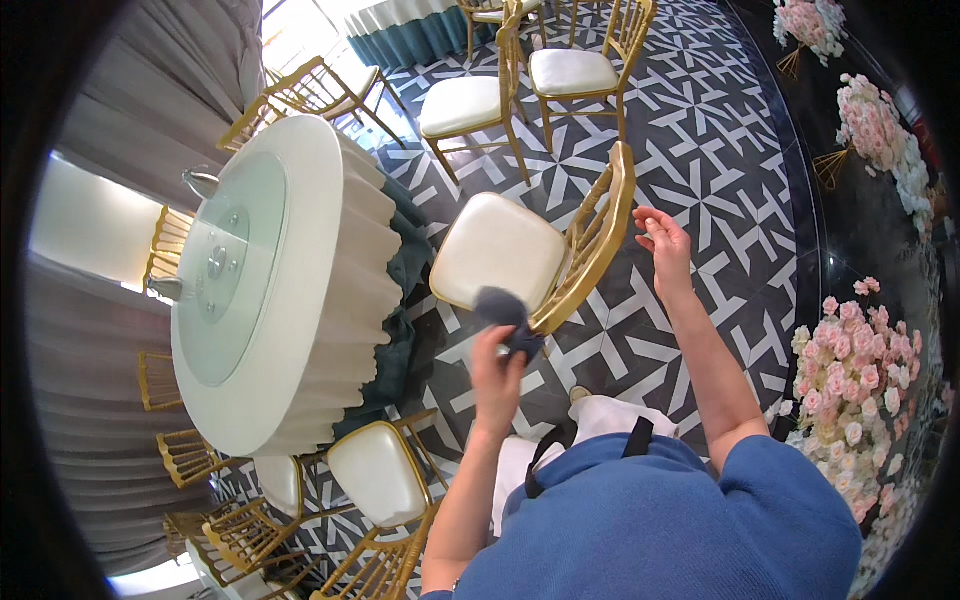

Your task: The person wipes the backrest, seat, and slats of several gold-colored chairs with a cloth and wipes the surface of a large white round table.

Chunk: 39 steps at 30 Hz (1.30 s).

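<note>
Grips a dark cloth (500, 306) in the left hand (495, 375), fingers and thumb closed on the bundle, at the near end of the gold chair (495, 248). Holds nothing visible in the right hand (664, 245), with fingers loosely bent and apart, just to the right of the chair's backrest (617, 205), seemingly without touching.

Likely to handle, in the cloth's case, as light, soft and limp; best to pinch by a gathered fold, leaving a loose part free. Likely to feel stiff, in the chair's case, and perhaps slippery along the smooth gold finish; best to grasp by the thick top rail rather than the thin spindles.

Sticks out, as regards the cloth, beyond the left fingertips, over the chair's near seat corner in this view; cannot tell, through the blur, about actual contact.
</note>
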Each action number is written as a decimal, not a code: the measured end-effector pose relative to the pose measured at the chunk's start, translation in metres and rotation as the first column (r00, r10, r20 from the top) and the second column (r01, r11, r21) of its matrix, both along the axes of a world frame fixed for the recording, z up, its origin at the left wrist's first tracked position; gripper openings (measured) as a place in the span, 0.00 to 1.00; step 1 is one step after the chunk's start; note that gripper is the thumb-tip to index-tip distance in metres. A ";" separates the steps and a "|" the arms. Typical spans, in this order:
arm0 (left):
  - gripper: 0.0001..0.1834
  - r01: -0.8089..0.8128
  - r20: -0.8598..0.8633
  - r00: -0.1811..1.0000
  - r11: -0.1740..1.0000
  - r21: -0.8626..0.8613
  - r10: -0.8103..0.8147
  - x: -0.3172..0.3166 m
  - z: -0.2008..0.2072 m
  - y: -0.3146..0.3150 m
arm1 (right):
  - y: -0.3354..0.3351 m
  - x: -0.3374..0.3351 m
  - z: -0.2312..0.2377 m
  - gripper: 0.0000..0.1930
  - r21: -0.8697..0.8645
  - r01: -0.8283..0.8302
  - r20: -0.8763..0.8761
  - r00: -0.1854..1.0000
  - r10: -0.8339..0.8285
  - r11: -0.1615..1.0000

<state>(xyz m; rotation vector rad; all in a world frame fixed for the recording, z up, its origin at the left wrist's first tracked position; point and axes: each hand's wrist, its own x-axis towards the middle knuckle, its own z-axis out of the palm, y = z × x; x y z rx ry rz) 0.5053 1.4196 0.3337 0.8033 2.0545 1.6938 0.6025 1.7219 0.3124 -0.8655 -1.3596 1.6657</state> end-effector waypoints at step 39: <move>0.23 0.746 -0.551 0.463 0.641 -0.182 -0.695 -0.114 -0.034 0.330 | 0.053 -0.033 -0.037 0.13 -0.307 0.399 0.044 0.913 -0.406 0.864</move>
